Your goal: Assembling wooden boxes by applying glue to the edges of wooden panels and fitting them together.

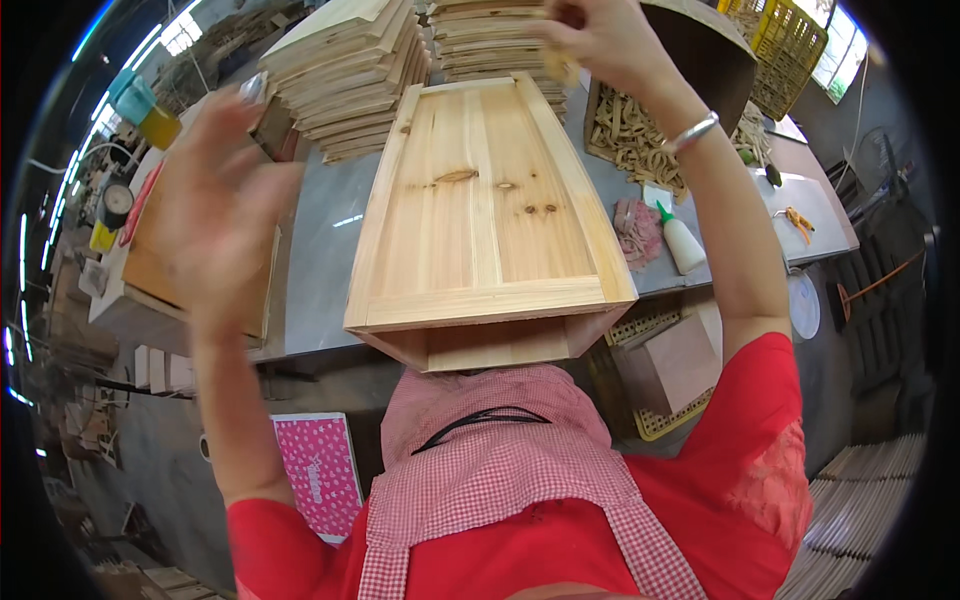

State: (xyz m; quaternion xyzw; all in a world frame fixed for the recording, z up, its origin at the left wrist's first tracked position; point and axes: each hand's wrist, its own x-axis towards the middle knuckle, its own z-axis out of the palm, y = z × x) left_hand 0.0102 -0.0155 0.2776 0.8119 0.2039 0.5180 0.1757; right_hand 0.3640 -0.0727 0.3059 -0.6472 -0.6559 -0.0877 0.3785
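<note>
A pale wooden box [445, 240] lies on the grey table in front of me, its framed, knotted panel on top and its open end toward me. My left hand [225, 195] is raised to the left of the box, apart from it. It is smeared by motion, but its fingers look spread, and I see nothing held in it. My right hand [605, 45] is up beyond the far right corner of the box, its fingers curled. Something small and tan shows under the fingertips, too blurred to name.
Stacks of wooden panels [345, 75] stand behind the box. At right are a bin of curled wooden pieces [630, 140], a pink cloth [638, 230], a white glue bottle [682, 243] and orange-handled pliers [797, 222]. A board-topped box [150, 270] stands at left.
</note>
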